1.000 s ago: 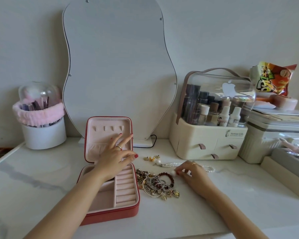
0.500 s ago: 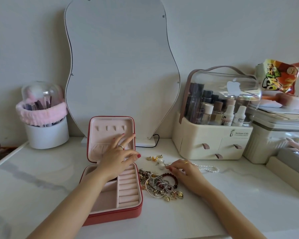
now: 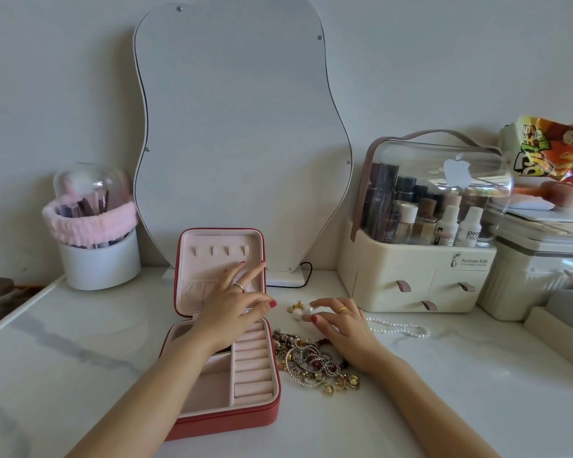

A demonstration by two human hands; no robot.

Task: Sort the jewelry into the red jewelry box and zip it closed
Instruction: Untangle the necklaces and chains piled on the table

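While your eyes sweep from the left, you pass the white brush holder (image 3: 100,262) with its pink band, standing well apart from the work, and then the red jewelry box (image 3: 225,414), open on the marble tabletop (image 3: 80,375) with its lid propped upright against the base of the wavy mirror (image 3: 242,127). Your left hand (image 3: 232,309) hovers over the hinge line with fingers spread and straight, gripping nothing; whether the fingertips actually touch the lid lining I cannot tell. Just right of the box lies the tangled heap of bracelets (image 3: 315,365), close beside its edge but outside it, so none of the sorting looks done yet. Your right hand (image 3: 344,328) rests over that heap's far end, thumb and forefinger closing toward the pearl earrings (image 3: 300,311); it seems about to pinch them, though a firm hold is not visible. The pearl necklace (image 3: 401,328) trails out from behind that hand toward the cream cosmetics organizer (image 3: 420,279).

Risks, as I judge them: the round pearls could roll away under a glancing pinch; your wrist could drag the bracelet tangle; a nudge from your left hand could tip the lid shut over the trays
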